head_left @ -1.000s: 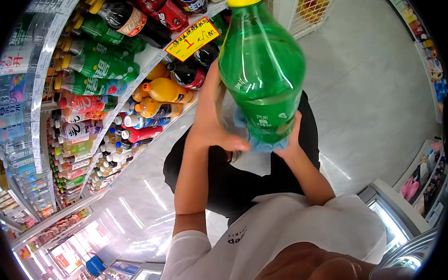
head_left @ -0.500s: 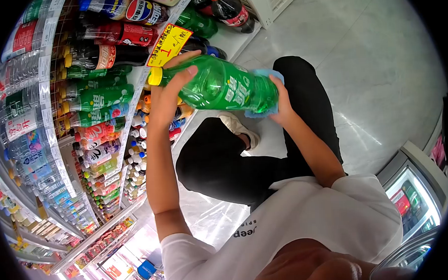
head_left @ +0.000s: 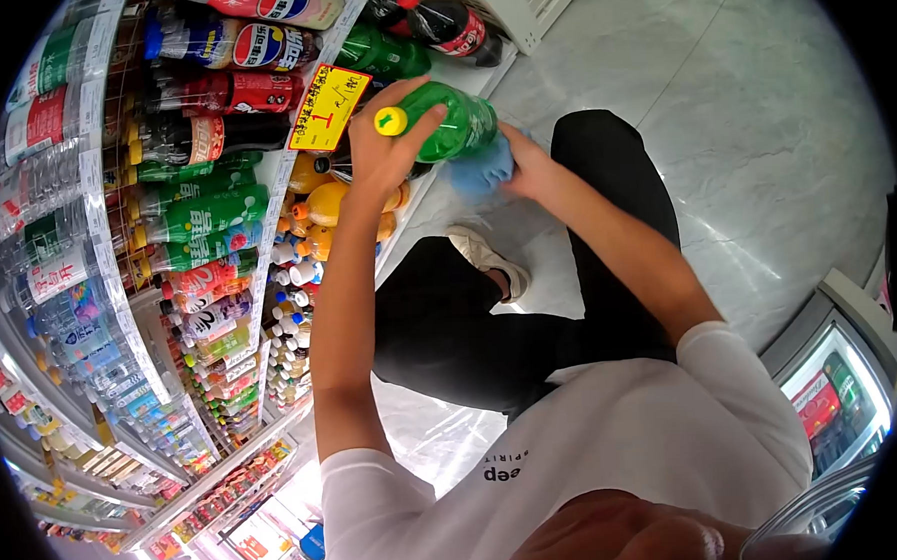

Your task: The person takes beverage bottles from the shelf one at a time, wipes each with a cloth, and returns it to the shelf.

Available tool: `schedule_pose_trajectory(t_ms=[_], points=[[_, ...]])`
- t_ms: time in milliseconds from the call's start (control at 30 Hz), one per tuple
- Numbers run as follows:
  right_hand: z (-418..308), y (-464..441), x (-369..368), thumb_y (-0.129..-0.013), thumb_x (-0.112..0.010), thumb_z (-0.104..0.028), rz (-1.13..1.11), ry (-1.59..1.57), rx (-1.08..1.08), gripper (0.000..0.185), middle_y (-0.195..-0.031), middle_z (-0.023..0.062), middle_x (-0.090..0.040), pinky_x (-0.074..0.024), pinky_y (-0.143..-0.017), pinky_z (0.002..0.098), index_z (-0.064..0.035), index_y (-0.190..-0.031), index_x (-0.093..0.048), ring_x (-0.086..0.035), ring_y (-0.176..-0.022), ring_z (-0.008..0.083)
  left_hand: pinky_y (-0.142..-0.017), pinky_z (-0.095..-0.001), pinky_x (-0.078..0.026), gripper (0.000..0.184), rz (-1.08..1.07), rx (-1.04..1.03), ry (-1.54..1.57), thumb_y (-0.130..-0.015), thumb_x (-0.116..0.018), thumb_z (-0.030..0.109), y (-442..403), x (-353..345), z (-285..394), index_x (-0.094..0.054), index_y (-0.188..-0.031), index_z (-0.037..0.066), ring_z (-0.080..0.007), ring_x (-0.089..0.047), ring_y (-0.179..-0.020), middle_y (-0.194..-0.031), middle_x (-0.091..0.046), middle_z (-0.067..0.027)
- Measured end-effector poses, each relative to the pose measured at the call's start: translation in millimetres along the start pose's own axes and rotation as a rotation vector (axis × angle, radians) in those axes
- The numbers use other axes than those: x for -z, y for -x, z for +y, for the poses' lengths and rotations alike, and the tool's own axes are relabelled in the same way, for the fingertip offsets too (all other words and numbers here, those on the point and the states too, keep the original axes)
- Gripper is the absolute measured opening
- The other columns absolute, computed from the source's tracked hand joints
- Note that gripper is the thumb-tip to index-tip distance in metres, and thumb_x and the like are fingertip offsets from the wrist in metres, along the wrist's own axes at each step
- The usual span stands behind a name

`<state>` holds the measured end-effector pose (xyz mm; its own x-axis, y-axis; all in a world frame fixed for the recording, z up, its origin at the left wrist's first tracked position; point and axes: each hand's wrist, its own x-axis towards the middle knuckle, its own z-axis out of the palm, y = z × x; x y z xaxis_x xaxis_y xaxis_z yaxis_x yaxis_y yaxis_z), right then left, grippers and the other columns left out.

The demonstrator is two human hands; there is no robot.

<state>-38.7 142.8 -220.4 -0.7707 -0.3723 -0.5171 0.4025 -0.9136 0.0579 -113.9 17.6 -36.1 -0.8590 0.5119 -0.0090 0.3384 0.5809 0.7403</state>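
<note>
A large green soda bottle [head_left: 459,122] with a yellow cap is tilted, its cap end toward me. My left hand [head_left: 383,148] is closed around the neck and shoulder of the bottle, thumb and fingers on either side of the cap. In my right hand [head_left: 530,163] is a blue cloth [head_left: 481,168], bunched up beside the lower part of the bottle. The right fingers are partly hidden behind the cloth, and the bottle's label is turned mostly out of sight. Just behind my left hand, a yellow price sign [head_left: 329,107] hangs on the shelf edge.
Shelves at the left hold rows of drinks, including green bottles [head_left: 210,212], cola bottles [head_left: 447,27] on the bottom shelf and orange drinks [head_left: 327,203]. My bent legs [head_left: 460,324] are below the bottle. A lit glass-door cooler [head_left: 834,388] stands at the right.
The bottle has turned so its cap points toward me and its label has rotated away. Both hands shifted; the blue cloth moved from the bottle's base to its near side.
</note>
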Motion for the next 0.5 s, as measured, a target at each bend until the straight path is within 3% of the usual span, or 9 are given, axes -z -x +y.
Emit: schedule_pose_trajectory(t_ms=[67, 167, 300, 500], points=[[-14.0, -23.3, -12.5, -0.107, -0.038, -0.042, -0.102, 0.055, -0.01, 0.048, -0.139, 0.0135, -0.055, -0.0499, -0.102, 0.0533, -0.0072, -0.139, -0.047, -0.06, -0.121, 0.0307, -0.095, -0.0323, -0.048, 0.041, 0.008, -0.119, -0.096, -0.083, -0.076, 0.02, -10.5, -8.6, -11.6, -0.068, -0.121, 0.004, -0.0211, -0.064, -0.107, -0.117, -0.069, -0.0126], [-34.4, -43.3, -20.3, -0.107, -0.036, -0.045, 0.051, 0.129, -0.053, 0.051, -0.139, 0.0126, -0.056, -0.0525, -0.099, 0.0514, -0.0078, -0.139, -0.047, -0.061, -0.121, 0.0295, -0.099, -0.0348, -0.047, 0.042, 0.024, -0.21, -0.161, -0.082, -0.077, 0.02, -17.6, -18.9, -22.4, -0.069, -0.121, 0.004, -0.0253, -0.063, -0.113, -0.121, -0.067, -0.0152], [-42.1, -82.8, -11.0, -0.106, -0.037, -0.046, 0.024, 0.183, -0.031, 0.05, -0.134, 0.0102, -0.059, -0.054, -0.096, 0.0494, -0.0101, -0.139, -0.046, -0.063, -0.118, 0.0265, -0.102, -0.0386, -0.046, 0.045, 0.044, -0.247, -0.231, -0.08, -0.079, 0.023, -29.6, -22.2, -32.4, -0.069, -0.121, 0.006, -0.0324, -0.061, -0.12, -0.127, -0.064, -0.0203], [-49.9, -122.2, -11.2, -0.107, -0.033, -0.047, 0.002, 0.243, -0.018, 0.051, -0.135, 0.0107, -0.059, -0.0518, -0.098, 0.0505, -0.01, -0.14, -0.046, -0.062, -0.119, 0.0259, -0.102, -0.0381, -0.045, 0.047, 0.063, -0.303, -0.241, -0.081, -0.079, 0.024, -48.8, -20.0, -60.3, -0.067, -0.123, 0.006, -0.0325, -0.06, -0.12, -0.128, -0.063, -0.0207]])
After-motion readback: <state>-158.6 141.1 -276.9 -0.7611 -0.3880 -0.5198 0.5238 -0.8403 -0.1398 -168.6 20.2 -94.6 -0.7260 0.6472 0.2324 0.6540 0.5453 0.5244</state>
